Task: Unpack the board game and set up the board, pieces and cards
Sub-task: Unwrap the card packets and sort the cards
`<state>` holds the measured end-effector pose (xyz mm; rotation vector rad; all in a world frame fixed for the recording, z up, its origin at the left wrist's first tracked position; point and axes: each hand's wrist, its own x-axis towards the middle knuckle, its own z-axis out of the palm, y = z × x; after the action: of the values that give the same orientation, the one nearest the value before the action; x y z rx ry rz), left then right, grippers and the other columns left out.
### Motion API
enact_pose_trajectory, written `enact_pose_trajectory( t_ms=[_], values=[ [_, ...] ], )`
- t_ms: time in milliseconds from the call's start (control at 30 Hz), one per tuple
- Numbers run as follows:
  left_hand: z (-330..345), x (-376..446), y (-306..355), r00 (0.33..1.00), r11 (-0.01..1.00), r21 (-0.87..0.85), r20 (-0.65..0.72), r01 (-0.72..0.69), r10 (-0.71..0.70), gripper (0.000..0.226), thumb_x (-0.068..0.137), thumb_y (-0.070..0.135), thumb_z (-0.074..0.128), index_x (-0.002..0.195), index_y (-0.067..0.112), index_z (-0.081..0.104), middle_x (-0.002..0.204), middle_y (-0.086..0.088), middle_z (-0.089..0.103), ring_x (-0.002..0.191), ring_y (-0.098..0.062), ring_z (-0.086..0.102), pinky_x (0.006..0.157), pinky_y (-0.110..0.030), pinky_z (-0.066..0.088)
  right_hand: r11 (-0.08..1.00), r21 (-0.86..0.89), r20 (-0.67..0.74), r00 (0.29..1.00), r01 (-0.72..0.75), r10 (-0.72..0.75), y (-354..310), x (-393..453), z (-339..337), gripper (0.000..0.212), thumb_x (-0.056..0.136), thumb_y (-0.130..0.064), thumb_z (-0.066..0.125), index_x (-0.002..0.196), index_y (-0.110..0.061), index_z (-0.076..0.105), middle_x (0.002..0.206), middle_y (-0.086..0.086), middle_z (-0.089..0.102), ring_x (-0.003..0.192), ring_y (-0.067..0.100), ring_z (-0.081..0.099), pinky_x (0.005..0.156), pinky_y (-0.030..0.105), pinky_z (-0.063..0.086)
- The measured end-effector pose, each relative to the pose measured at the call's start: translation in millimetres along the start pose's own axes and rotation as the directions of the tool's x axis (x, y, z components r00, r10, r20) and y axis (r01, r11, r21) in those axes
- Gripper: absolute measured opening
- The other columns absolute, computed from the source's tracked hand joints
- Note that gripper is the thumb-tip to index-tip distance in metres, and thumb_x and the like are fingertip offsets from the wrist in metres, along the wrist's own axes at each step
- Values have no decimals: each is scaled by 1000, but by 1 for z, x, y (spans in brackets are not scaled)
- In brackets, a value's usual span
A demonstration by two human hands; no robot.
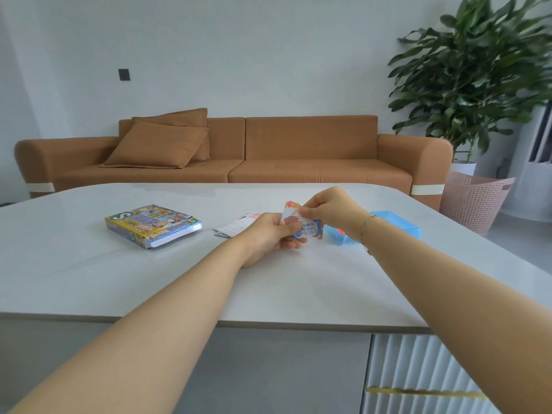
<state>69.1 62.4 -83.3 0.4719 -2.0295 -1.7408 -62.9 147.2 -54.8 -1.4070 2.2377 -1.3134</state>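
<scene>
1. Both hands hold a small stack of cards (300, 225) above the tabletop (89, 273), right of the game box (153, 225): left hand (270, 237) grips the stack, right hand (327, 209) pinches the top card.
2. Risk: loose cards could slip and scatter.
3. The blue tray (397, 227) sits partly hidden behind the right wrist; the card print is unreadable.

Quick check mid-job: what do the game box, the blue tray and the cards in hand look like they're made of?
Game box: printed cardboard, glossy colour artwork, white layered edge showing at its side.
Blue tray: probably moulded plastic, uniform light blue, smooth with rounded corners.
Cards, held between the left hand and right hand: thin printed card or paper, it seems; finish too small to judge.
</scene>
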Motion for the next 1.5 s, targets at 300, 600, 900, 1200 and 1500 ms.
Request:
enact_pose_trajectory(
  t_ms=[300,600,900,1200,1500],
  values=[
    [0,0,0,1000,1000,17,3,-4,4,9,96,13,54,97,5,59,78,-6,65,56,-2,66,59,-11,52,991,-126,-63,997,-41,33,-2,3,4,47,80,-48,70,61,-6,60,66,12,62,62,19,52,62,29,42],
    [-1,0,-1,1000,1000,5,-11,6,-6,17,96,13,53,109,2,57,82,-7,65,54,-1,64,57,-11,51,996,-86,20,999,-37,39,-4,2,1,10,88,-16,65,83,-8,68,83,9,65,74,19,58,73,29,52],
    [-1,1,-1,1000,1000,-5,-6,6,-6,8,96,13,55,97,7,60,80,-7,66,55,-2,65,58,-12,52,1000,-10,-16,1000,-19,19,-3,4,4,28,86,-30,68,76,-5,69,81,15,68,70,22,57,72,35,50],
    [-1,2,-1,1000,1000,5,-16,16,-15,15,96,13,54,106,3,57,82,-8,65,54,-2,65,57,-11,52,996,-14,-2,996,-92,92,-7,3,3,41,82,-45,70,64,-9,62,70,9,64,65,19,57,68,29,51],
    [-2,2,-1,1000,1000,-1,-17,12,-12,7,96,13,55,96,8,59,80,-6,65,54,-2,65,56,-11,51,999,-24,31,999,-23,24,-4,2,-1,18,87,-18,68,91,-2,71,88,14,69,76,20,59,75,30,53]
  ],
)
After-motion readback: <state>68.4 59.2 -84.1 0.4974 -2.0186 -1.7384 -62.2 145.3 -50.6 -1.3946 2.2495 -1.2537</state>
